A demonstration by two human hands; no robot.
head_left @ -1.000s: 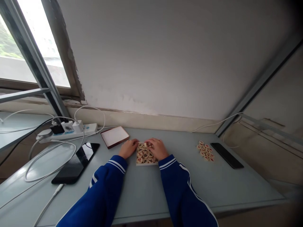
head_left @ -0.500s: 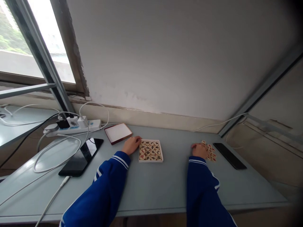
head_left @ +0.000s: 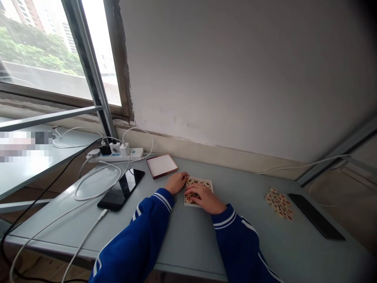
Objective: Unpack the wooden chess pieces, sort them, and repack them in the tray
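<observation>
Your left hand lies flat beside the square wooden tray, and your right hand curls over its round wooden chess pieces — any pinch hidden.

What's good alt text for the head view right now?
A person's right hand rests on round cream Chinese chess pieces in a small square wooden tray, the left hand at its edge. More loose pieces lie right on the pale grey table, beside a black smartphone.
</observation>
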